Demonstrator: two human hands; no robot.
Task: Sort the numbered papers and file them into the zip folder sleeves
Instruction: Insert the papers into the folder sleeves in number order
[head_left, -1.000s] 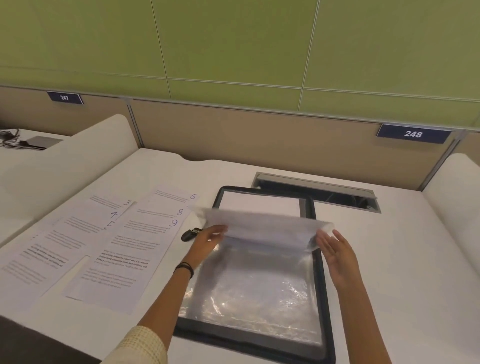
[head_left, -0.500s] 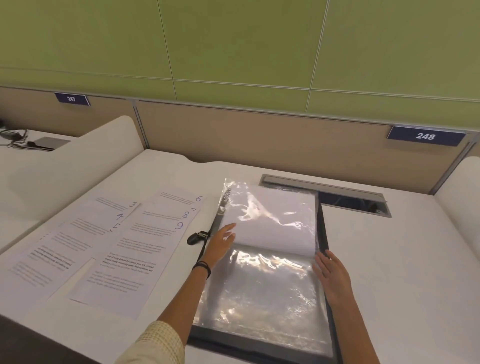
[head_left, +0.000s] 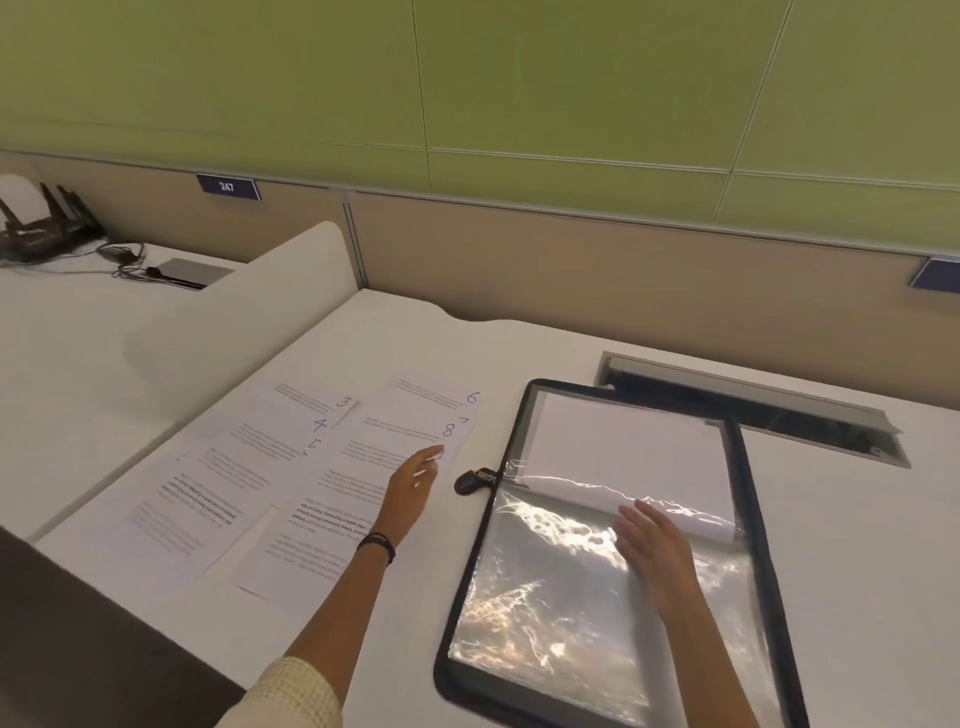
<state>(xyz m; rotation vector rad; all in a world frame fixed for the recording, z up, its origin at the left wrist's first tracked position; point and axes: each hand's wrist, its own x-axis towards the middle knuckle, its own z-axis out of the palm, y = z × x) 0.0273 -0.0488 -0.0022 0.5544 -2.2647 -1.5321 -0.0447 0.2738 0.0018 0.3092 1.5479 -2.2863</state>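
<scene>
1. I see bright, even light on the desk (head_left: 841, 545); shadows are faint and soft.
2. Strong white glare streaks the clear sleeve (head_left: 550, 597) of the zip folder (head_left: 493, 696).
3. On the folder, the right hand (head_left: 655, 551) is motion-blurred.
4. Left of the folder, the print on the papers (head_left: 332, 467) is soft.
5. Behind the folder, the partition (head_left: 571, 260) line bows.

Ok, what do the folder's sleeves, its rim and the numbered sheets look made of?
The sleeves look like thin clear plastic film, glossy: crinkled glare streaks run across them. The rim seems black fabric or soft plastic, matte; too blurred to say which. The sheets are plain white paper, matte, with printed text and handwritten numbers.
</scene>
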